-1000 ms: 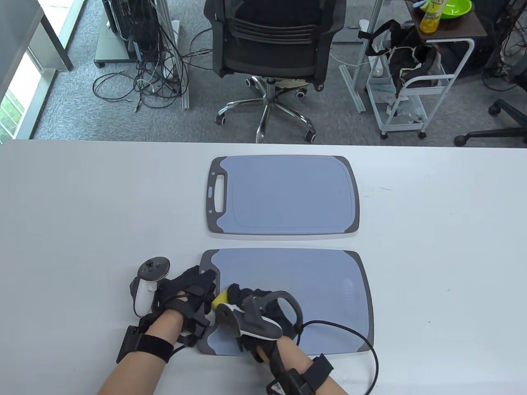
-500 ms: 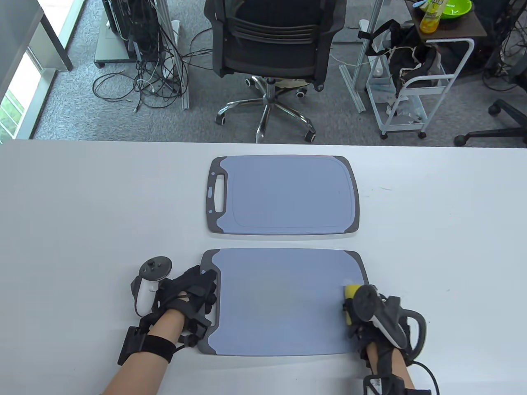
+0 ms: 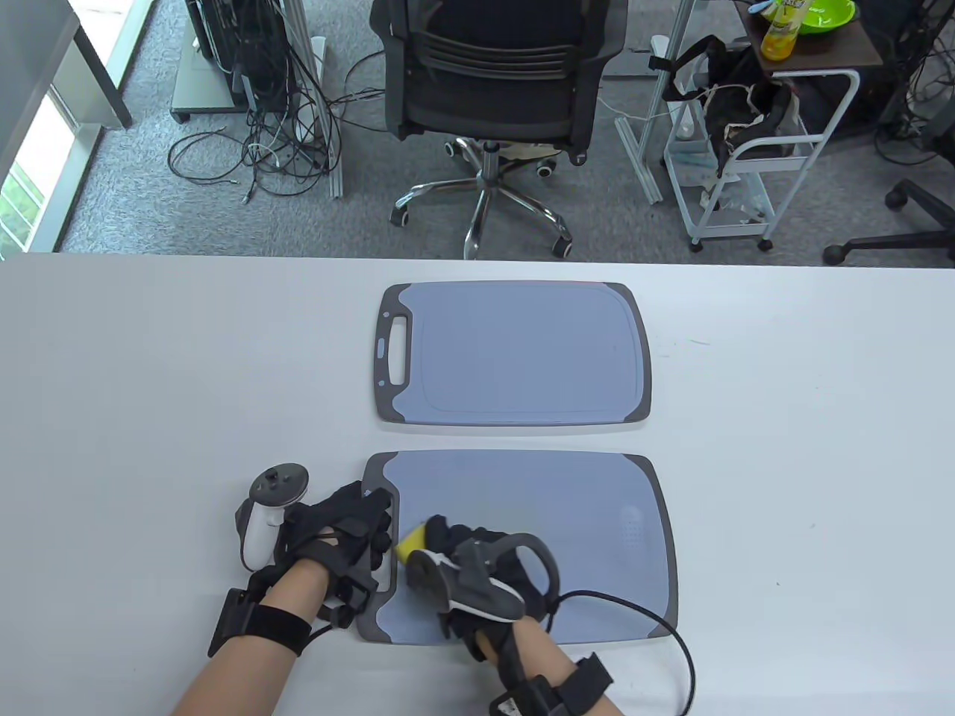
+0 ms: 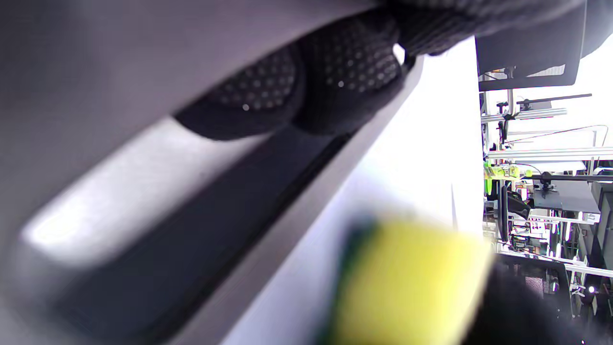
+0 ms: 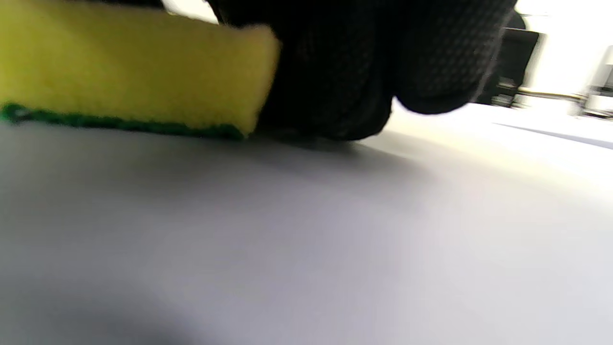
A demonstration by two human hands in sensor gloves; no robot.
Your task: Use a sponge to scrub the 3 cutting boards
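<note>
Right hand: grasps the sponge, fingers curled over its top; the yellow end sticks out past the fingertips toward the left hand. In the right wrist view the sponge's green scouring layer lies flat on the board, right beside the dotted fingertips.
Left hand: lies on the handle end of the near cutting board, fingers bent down into the handle slot, gripping the board's edge; the left wrist view shows two fingertips at the slot's rim.
Sponge position: on the near board's left part, just beyond the left hand's fingertips, between the two hands.
Near cutting board: blue-grey with a dark rim, flat on the white table; most of it stretches away to the right of the right hand's fingers.
Far cutting board: same colouring, handle slot to the left, lying well ahead of both hands' fingertips, apart from the near board.
Third board: not visible in any view.
Beyond the table: an office chair and a white cart on grey carpet.
</note>
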